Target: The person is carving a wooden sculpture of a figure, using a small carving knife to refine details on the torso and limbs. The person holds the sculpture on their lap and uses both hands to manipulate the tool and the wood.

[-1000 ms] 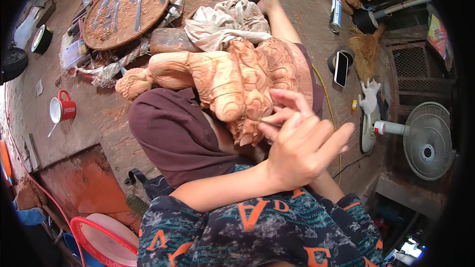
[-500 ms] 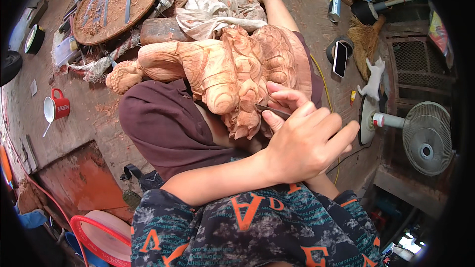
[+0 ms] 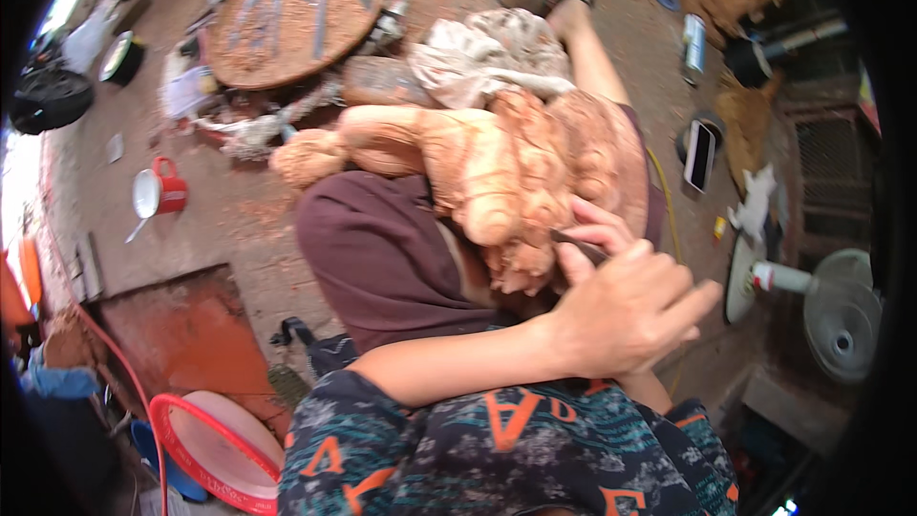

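A carved wooden figure (image 3: 492, 196) lies across my lap, with its curly-haired head (image 3: 308, 158) towards the left and layered folds carved on its body. My left forearm crosses in front of me, and my left hand (image 3: 621, 306) is closed above the near right side of the carving. From beneath it extends the dark blade of a carving tool (image 3: 565, 237), its tip close to the wood; the handle is hidden. The fingers of my right hand (image 3: 600, 225) curl around the blade. The rest of that hand is behind my left hand.
Beyond the figure are a crumpled pale cloth (image 3: 492, 53) and a round tray (image 3: 215, 53) with metal blades and shavings. A red mug (image 3: 170, 189) stands at left. To the right are a phone (image 3: 700, 155), a yellow cord (image 3: 659, 182) and a fan (image 3: 842, 315).
The whole view has shifted, so everything appears farther right and lower, and is more blurred. My hands keep nearly the same pose at the figure, holding the carving tool.
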Demonstrator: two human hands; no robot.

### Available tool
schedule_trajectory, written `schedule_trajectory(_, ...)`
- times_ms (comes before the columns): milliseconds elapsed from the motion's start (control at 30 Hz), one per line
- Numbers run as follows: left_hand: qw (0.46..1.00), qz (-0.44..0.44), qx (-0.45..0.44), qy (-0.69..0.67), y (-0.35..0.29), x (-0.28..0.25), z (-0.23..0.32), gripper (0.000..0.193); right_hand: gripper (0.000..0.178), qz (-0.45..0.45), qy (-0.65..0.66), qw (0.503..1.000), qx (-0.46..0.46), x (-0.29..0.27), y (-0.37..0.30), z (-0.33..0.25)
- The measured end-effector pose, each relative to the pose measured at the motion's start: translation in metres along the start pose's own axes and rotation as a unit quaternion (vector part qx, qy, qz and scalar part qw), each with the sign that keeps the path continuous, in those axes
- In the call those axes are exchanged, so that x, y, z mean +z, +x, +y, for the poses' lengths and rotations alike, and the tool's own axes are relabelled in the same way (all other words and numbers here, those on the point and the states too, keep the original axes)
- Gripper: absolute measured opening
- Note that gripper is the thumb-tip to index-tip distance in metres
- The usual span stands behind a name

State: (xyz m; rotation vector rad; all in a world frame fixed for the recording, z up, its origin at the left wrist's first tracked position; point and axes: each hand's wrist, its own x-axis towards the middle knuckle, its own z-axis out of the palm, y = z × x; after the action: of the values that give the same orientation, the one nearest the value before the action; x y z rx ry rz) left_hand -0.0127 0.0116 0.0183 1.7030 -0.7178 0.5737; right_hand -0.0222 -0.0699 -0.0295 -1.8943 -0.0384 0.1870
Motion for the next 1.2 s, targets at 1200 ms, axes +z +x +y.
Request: schedule_trajectory(1200,0.591,0.167,-0.632,0.473,0.037,-0.362,-0.402,0.05,0.016,0.032,-0.156,0.923,-0.351,0.018,0.04,-0.021)
